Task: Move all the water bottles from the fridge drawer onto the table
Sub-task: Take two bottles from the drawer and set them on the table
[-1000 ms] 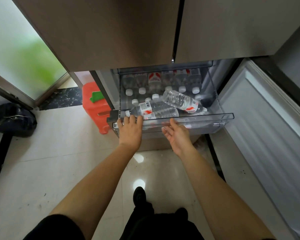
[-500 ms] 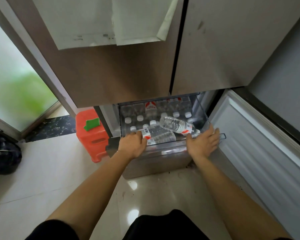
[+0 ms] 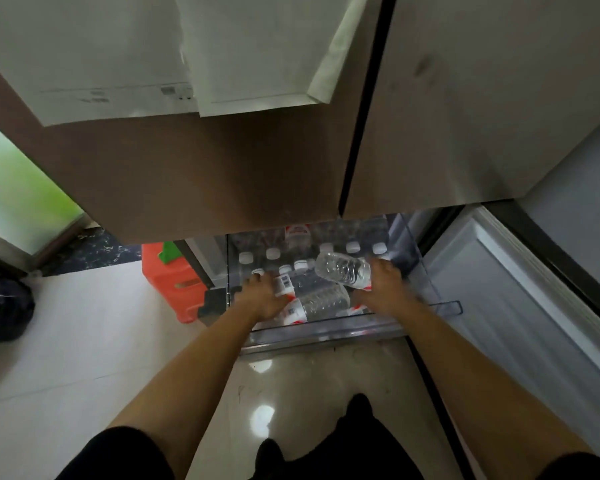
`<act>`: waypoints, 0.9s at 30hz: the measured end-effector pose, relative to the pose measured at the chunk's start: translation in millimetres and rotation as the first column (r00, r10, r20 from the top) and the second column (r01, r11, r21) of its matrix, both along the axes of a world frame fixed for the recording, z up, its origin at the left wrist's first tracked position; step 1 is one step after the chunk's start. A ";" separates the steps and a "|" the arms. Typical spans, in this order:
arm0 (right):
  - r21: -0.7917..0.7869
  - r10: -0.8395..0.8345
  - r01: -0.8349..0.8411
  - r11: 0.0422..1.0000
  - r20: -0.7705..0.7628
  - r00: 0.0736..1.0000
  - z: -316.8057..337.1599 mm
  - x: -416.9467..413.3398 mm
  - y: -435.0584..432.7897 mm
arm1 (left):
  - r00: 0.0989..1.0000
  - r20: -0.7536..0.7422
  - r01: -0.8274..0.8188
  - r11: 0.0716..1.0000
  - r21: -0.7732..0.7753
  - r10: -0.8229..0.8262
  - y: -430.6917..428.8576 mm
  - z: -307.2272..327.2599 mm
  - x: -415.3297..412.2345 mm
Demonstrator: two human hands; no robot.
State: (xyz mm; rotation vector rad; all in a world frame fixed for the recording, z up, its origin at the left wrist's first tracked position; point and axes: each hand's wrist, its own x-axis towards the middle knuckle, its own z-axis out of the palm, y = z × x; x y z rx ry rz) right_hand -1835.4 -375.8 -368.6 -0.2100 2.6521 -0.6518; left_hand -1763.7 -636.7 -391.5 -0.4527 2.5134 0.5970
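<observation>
The clear fridge drawer [image 3: 326,336] stands pulled out below the closed upper doors. Several water bottles with white caps [image 3: 272,253] stand upright in it, and others lie across the top. My right hand [image 3: 387,289] wraps the cap end of the upper lying bottle [image 3: 342,271], which tilts up to the left. My left hand [image 3: 262,297] lies over the label ends of the two lower lying bottles [image 3: 321,301]. Motion blur hides whether its fingers close on one. No table is in view.
The lower fridge door [image 3: 520,306] stands open on the right. A red plastic stool [image 3: 174,282] sits left of the drawer, and a black bag [image 3: 4,306] lies at the far left. Papers [image 3: 118,64] hang on the upper door. My legs are below on glossy tiles.
Both hands have left the drawer's front rim and reached inside. The right hand has gone onto the upper lying bottle, the left onto the lower ones. The view has tilted up.
</observation>
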 end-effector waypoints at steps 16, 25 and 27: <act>0.278 0.207 -0.210 0.937 0.041 0.977 -36.1 -42.1 8.0 | 0.980 0.157 -0.131 0.990 0.059 0.120 2.9 -22.0 -18.8; 0.412 0.187 -0.159 0.897 -0.029 0.982 -8.2 -31.6 1.7 | 0.996 -0.009 0.080 0.966 -0.245 -0.085 17.1 20.1 1.4; 0.355 0.176 -0.153 0.922 -0.034 0.984 6.5 -26.1 2.1 | 0.992 -0.050 0.095 0.953 -0.287 -0.114 17.0 37.1 2.5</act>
